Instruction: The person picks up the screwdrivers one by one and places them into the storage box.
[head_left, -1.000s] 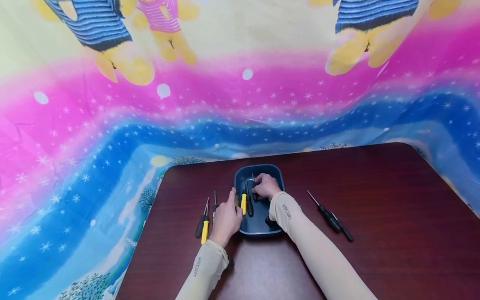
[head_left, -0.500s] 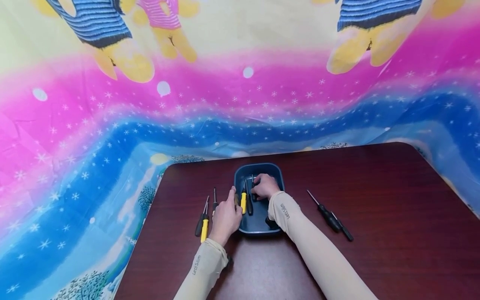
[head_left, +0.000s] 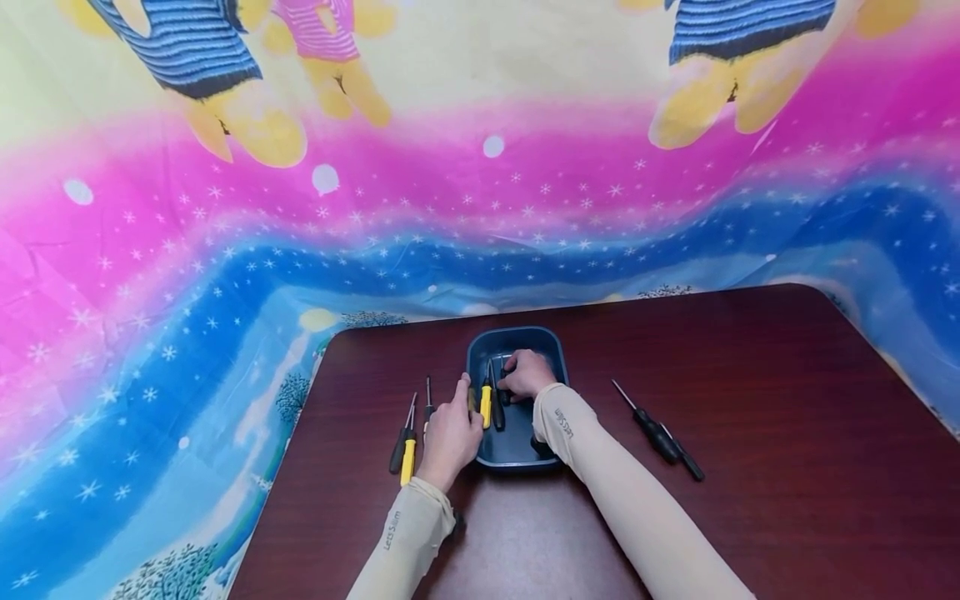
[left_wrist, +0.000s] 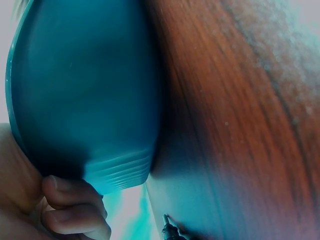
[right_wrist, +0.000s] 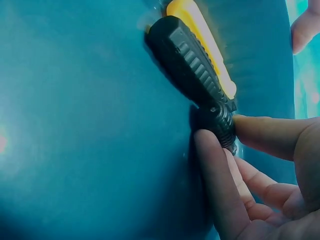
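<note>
In the head view, a dark blue plastic tray (head_left: 517, 452) stands at the middle of the table. My left hand (head_left: 453, 433) grips its left rim, and in the left wrist view curled fingers (left_wrist: 75, 220) lie against the outer wall. Inside the tray, my right hand (head_left: 529, 374) pinches the ribbed black handle of a small screwdriver (right_wrist: 216, 122) between thumb and fingers. Beside it lie a larger black-handled screwdriver (right_wrist: 187, 62) and a yellow-handled screwdriver (head_left: 486, 407). Another black item (head_left: 540, 446) in the tray is partly hidden by the right sleeve.
Left of the tray lie a black screwdriver (head_left: 397, 452), a yellow screwdriver (head_left: 408, 460) and a third screwdriver (head_left: 428, 410) partly behind my left hand. Two black screwdrivers (head_left: 658, 437) lie at the right. A patterned cloth (head_left: 480, 208) hangs behind the table's far edge.
My right hand and the small screwdriver have shifted slightly left, towards the other screwdrivers in the tray. My left hand keeps its grip on the rim.
</note>
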